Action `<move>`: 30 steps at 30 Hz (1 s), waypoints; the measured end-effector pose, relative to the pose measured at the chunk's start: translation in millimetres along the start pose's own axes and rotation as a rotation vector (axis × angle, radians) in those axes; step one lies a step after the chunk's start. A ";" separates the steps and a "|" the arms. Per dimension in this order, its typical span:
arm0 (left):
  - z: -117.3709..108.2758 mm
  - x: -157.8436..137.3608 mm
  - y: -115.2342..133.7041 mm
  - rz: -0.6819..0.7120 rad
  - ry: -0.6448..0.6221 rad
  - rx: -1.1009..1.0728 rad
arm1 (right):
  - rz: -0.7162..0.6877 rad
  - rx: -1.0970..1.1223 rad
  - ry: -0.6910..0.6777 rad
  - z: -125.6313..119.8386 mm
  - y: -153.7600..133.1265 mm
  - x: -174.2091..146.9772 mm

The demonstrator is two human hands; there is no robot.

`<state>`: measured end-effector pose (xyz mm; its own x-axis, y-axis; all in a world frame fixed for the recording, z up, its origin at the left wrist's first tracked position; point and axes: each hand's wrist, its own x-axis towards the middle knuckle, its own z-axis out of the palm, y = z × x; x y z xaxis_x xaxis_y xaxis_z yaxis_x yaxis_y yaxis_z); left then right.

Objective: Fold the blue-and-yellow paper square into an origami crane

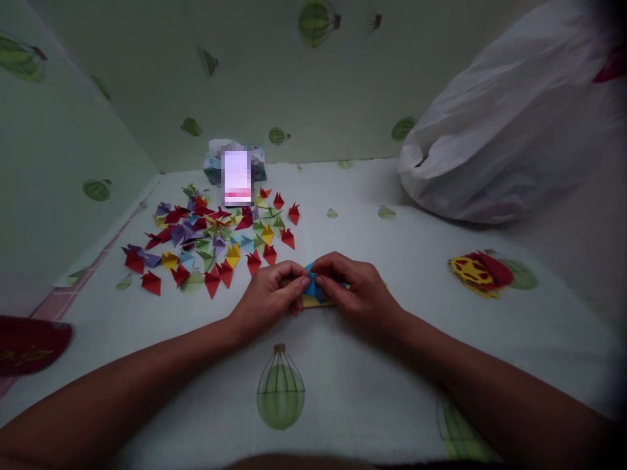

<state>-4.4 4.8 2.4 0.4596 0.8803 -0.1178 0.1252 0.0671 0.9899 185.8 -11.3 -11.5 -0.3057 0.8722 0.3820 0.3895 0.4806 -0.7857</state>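
Note:
Between both hands is a piece of blue origami paper (312,287), folded small and partly hidden by the fingers. My left hand (274,287) pinches its left side between thumb and forefinger. On the opposite side my right hand (355,284) pinches it the same way. Just beneath lies something flat and yellow (313,302), mostly covered by the hands. A spread of folded paper cranes (225,271) in red, yellow, green, purple and blue lies to the left, close beyond my left hand.
A lit phone (238,176) leans against a tissue box (211,168) at the back. A large white plastic bag (470,150) fills the back right. Red and yellow cut-outs (473,271) lie at the right, and a dark red object (34,343) sits at the left edge.

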 end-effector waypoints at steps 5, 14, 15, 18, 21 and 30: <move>-0.1 0.9 0.2 -0.038 0.005 -0.033 | 0.038 0.021 -0.021 -0.7 -1.6 0.6; -0.8 0.7 1.7 -0.015 0.020 -0.013 | 0.247 0.305 -0.092 0.6 -5.3 3.3; -0.7 0.5 2.1 -0.011 0.018 -0.009 | 0.263 0.330 -0.096 0.6 -5.6 3.7; -0.9 0.5 1.8 -0.022 0.009 -0.024 | 0.311 0.405 -0.108 0.3 -6.4 4.8; -1.3 1.1 -0.2 -0.048 -0.003 -0.066 | 0.359 0.490 -0.125 0.1 -6.9 6.0; -0.2 2.4 -3.3 -0.093 -0.035 -0.130 | 0.112 0.155 -0.009 0.5 -5.9 1.8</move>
<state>-3.9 6.8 -1.1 0.4823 0.8506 -0.2097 0.0549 0.2095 0.9763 182.6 -12.6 -6.5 -0.2758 0.9184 0.2837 0.2831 0.3597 -0.8891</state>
